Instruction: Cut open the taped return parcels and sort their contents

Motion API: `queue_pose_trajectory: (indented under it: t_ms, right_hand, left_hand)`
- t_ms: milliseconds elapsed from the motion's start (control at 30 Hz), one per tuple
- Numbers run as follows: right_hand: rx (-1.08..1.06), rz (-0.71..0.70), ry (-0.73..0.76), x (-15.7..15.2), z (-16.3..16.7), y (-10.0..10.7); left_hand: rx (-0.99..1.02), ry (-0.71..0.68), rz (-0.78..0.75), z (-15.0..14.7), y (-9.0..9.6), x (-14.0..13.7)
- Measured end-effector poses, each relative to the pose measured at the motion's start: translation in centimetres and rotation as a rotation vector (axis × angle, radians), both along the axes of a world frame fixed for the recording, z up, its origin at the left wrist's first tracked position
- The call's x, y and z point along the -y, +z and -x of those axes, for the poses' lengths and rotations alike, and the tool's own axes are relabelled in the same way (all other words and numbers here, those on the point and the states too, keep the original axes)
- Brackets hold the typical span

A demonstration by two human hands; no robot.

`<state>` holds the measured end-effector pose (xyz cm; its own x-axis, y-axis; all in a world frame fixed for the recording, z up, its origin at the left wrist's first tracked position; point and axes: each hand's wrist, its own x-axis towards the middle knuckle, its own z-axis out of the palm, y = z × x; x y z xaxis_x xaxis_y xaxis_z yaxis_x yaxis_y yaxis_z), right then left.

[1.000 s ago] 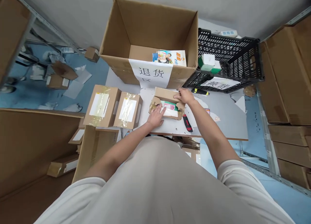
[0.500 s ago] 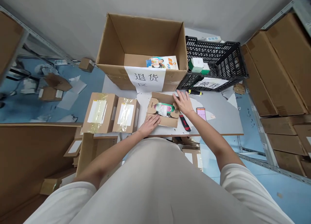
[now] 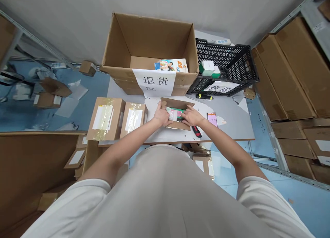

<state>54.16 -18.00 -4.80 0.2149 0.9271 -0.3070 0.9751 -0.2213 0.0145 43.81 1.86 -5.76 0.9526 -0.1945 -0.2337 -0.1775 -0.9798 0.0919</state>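
A small open cardboard box stands on the table in front of me, its top flaps spread. Inside lies a green and pink package with a clear plastic look; its exact kind is unclear. My left hand is closed around the left side flap, thumb at the outer edge. On the opposite side my right hand grips the right flap, fingertips curled over the edge into the box. A red and black utility knife lies just below my right hand. To the right of it rests a phone with a lit pink screen.
Two taped parcels sit left of the small box. Behind stands a large open carton with a paper sign and colourful packets in it. Beside it are a black plastic crate holding small boxes, and a yellow-black cutter.
My left hand has gone from the box's front flap to its left side. My right hand has moved down slightly onto the right flap. The side flaps are pulled outward.
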Motion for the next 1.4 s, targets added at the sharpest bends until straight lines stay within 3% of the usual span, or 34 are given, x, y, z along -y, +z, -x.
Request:
queue_pose_trajectory:
  t_ms: [200,400,533,667,867,1067,1167,1267,1333,1400]
  right_hand:
    - [-0.034,-0.091,-0.143,5.1,0.7,-0.1]
    - [-0.049,-0.112,-0.261,5.8,1.0,-1.2]
    - [-0.023,0.003,-0.363,4.5,0.6,-0.4]
    - [0.041,0.122,-0.452,1.3,1.3,-0.2]
    - [0.072,0.297,-0.502,-4.9,1.8,-3.4]
    - [0.083,0.338,-0.492,-5.6,-0.1,-6.5]
    - [0.045,0.328,-0.424,-5.3,-0.5,-6.6]
    - [0.028,0.296,-0.364,-4.7,-1.3,-5.2]
    - [-0.004,0.197,-0.344,-3.8,-2.1,-3.7]
    - [-0.101,-0.015,-0.333,-2.8,-2.7,-2.3]
  left_hand:
    - [0.07,0.22,0.015,3.6,0.5,-2.3]
    - [0.03,0.305,0.097,4.9,-1.0,-3.2]
    - [0.006,0.354,0.114,5.7,-1.5,-2.8]
    - [-0.042,0.39,0.002,6.2,-1.1,-1.8]
    - [-0.082,0.435,-0.051,6.1,-1.3,-0.5]
    - [-0.076,0.497,0.018,5.9,-2.5,-0.4]
    - [-0.063,0.512,0.041,5.8,-2.6,-0.3]
    - [-0.067,0.532,0.055,5.7,-2.5,-0.2]
    - [-0.063,0.551,0.059,5.6,-2.5,0.0]
    - [-0.049,0.564,0.059,5.5,-2.4,0.1]
